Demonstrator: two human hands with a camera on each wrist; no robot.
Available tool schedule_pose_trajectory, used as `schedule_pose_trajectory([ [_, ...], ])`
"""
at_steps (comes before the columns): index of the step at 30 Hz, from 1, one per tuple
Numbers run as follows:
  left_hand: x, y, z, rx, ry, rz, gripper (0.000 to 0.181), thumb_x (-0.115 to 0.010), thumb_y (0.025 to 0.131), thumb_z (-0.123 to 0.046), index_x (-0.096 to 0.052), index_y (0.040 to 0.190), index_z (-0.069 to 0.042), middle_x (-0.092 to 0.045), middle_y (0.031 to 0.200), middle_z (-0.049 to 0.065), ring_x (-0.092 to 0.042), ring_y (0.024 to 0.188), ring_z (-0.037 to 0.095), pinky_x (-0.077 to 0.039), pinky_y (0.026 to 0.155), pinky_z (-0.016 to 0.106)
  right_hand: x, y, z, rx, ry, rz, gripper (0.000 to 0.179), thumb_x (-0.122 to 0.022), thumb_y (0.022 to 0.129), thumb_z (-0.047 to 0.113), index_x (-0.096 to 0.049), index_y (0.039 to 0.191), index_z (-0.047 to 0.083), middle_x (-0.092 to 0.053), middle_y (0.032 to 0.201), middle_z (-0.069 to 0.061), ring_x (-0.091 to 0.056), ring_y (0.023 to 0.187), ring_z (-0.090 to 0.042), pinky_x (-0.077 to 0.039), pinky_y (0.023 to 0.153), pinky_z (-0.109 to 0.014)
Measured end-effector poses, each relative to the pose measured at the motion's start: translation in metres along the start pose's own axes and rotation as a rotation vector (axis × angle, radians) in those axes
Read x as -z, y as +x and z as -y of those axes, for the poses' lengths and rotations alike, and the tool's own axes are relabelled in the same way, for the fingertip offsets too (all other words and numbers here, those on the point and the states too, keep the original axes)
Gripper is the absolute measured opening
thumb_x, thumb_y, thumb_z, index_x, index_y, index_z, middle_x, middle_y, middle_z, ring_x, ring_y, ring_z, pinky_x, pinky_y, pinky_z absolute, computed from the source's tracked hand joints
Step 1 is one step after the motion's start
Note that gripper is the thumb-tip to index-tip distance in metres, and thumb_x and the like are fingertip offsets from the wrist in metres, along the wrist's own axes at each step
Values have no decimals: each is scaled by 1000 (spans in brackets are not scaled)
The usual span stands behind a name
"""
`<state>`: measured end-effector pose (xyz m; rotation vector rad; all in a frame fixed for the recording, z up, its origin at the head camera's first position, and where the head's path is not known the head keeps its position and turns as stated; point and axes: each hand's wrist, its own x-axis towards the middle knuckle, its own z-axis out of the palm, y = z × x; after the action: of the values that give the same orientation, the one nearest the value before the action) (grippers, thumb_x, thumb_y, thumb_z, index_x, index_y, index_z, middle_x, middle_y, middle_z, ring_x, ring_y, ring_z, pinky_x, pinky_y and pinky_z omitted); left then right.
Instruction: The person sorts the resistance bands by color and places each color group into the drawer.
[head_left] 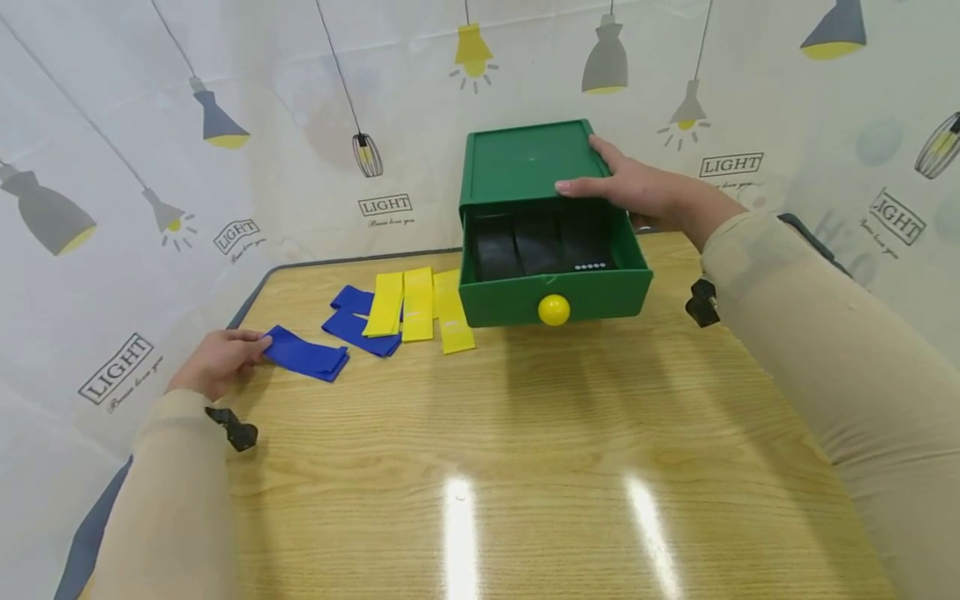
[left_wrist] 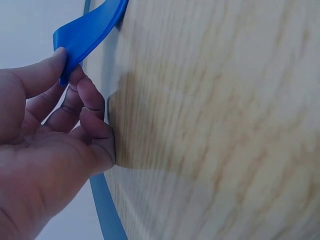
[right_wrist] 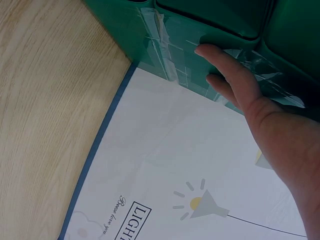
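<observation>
My left hand (head_left: 223,360) pinches one end of a flat blue resistance band (head_left: 303,353) at the table's left side. In the left wrist view, thumb and fingertips meet on the lifted end of this blue band (left_wrist: 87,32). My right hand (head_left: 633,185) rests on the top right edge of a green drawer box (head_left: 532,162), its fingers lying fairly straight along it. The drawer (head_left: 495,302) with a yellow knob (head_left: 554,310) is pulled out. Black bands (head_left: 536,242) lie side by side inside, one with a row of pale dots.
Several yellow bands (head_left: 417,304) lie left of the drawer, partly over more blue bands (head_left: 348,325). The wooden table (head_left: 390,467) meets a lamp-printed sheet (head_left: 300,167) at the back and sides. Clear tape (right_wrist: 167,50) sticks to the box's side.
</observation>
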<state>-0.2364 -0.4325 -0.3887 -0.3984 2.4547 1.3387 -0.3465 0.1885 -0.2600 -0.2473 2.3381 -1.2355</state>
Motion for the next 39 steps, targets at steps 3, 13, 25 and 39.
schedule_pose_trajectory([
  [3, 2, -1, 1, -6, -17, -6, 56, -53, 112, -28, -41, 153, 9, -59, 89, -17, -54, 84, 4, -49, 75, 23, 0, -1, 1, 1, -1, 2, 116, -63, 94, 73, 32, 158, 52, 13, 181, -7, -30, 159, -42, -28, 128, -67],
  [13, 6, -9, -13, -25, -19, -54, 62, -49, 113, -40, -36, 156, 2, -51, 116, -7, -49, 110, 15, -58, 87, 30, -4, 3, 0, 13, 33, 15, 117, -65, 95, 69, 31, 159, 51, 12, 181, -8, -34, 156, -42, -31, 127, -67],
  [25, -4, 1, -27, 8, 73, -69, 60, -53, 112, -39, -43, 154, 2, -57, 113, -6, -53, 107, 15, -57, 90, 32, -4, 2, -3, 0, 7, 3, 119, -65, 92, 74, 30, 159, 52, 13, 181, -8, -30, 158, -42, -29, 128, -67],
  [39, -52, -11, -89, -183, 155, -279, 57, -48, 111, -47, -59, 146, -3, -60, 140, 16, -57, 111, 20, -52, 92, 36, 0, 2, -2, 11, 25, 10, 117, -64, 95, 70, 32, 159, 51, 12, 180, -9, -33, 157, -43, -31, 126, -68],
])
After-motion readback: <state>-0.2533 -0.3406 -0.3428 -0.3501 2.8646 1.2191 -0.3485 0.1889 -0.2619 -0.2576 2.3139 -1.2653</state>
